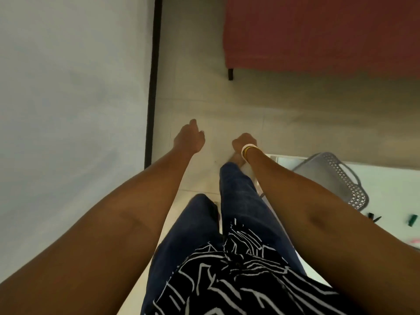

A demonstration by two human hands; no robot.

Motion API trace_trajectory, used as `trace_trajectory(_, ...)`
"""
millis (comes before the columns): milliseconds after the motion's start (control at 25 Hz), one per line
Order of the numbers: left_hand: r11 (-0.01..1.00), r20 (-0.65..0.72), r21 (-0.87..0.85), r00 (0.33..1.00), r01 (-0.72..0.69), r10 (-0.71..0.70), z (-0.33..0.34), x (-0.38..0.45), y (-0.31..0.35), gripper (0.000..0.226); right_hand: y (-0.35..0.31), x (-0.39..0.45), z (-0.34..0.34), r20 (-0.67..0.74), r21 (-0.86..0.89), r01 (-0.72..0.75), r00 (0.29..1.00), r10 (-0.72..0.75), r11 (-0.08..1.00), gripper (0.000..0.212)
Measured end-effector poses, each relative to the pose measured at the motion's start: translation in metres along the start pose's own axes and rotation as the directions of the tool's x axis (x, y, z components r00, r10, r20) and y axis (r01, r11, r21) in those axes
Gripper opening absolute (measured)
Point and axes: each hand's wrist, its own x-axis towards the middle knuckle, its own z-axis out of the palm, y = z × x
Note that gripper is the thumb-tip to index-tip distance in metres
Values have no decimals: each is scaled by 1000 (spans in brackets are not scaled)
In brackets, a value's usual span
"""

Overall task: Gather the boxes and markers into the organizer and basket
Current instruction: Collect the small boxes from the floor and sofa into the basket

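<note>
I look straight down past my legs at a pale tiled floor. My left hand (pixel 188 138) hangs in front of me with fingers curled loosely, holding nothing. My right hand (pixel 242 142), with bangles at the wrist, is curled into a loose fist with nothing visible in it. A grey perforated basket (pixel 336 176) stands on a white table (pixel 391 185) at the right, well apart from both hands. Beside it lie a dark marker (pixel 372 217) and a green marker (pixel 412 219). No boxes or organizer are in view.
A white wall panel with a black edge strip (pixel 151 87) runs along the left. A red-covered piece of furniture (pixel 318 32) with a black leg (pixel 230 74) stands ahead on the right. Open floor lies between them.
</note>
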Motion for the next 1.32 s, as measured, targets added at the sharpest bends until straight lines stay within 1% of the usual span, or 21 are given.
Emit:
trace_trajectory(80,996,-25,44,997,-73,74,-24,31,52,48,-12,20,-47,-28,26,-15,999,15,1000,37)
trace_trajectory(160,978,-25,132,986,-161,165,-47,60,103,47,-21,39,-94,-70,73,-25,997,30,997,37)
trace_trajectory(240,940,-23,231,965,-250,263,-67,90,151,49,-31,59,-139,-109,114,-25,993,37,993,37)
trace_trajectory(320,901,-24,289,938,-324,345,-88,124,200,54,-41,82,-185,-147,145,-39,987,61,989,38)
trace_trajectory(480,819,-10,367,879,-440,477,-113,186,290,62,-65,128,-264,-219,314,-59,966,133,948,33)
trace_trajectory(600,747,44,397,824,-534,565,-133,226,345,65,-86,156,-312,-287,446,-46,939,192,894,24)
trace_trajectory(680,710,95,418,805,-566,585,-145,246,375,65,-101,165,-345,-297,485,-61,927,230,872,18)
trace_trajectory(720,698,121,426,801,-575,586,-151,254,388,65,-107,168,-361,-294,506,-80,920,259,859,19)
trace_trajectory(800,677,162,443,796,-587,584,-160,269,409,66,-115,176,-386,-290,545,-100,909,299,832,29)
trace_trajectory(920,675,185,452,802,-583,569,-173,289,439,66,-123,184,-415,-281,559,-122,903,326,820,32)
trace_trajectory(1120,662,231,491,817,-566,528,-173,308,477,66,-117,197,-457,-237,597,-141,909,342,790,35)
trace_trajectory(1320,678,211,506,839,-533,502,-149,322,526,66,-89,223,-502,-241,555,-113,926,289,824,31)
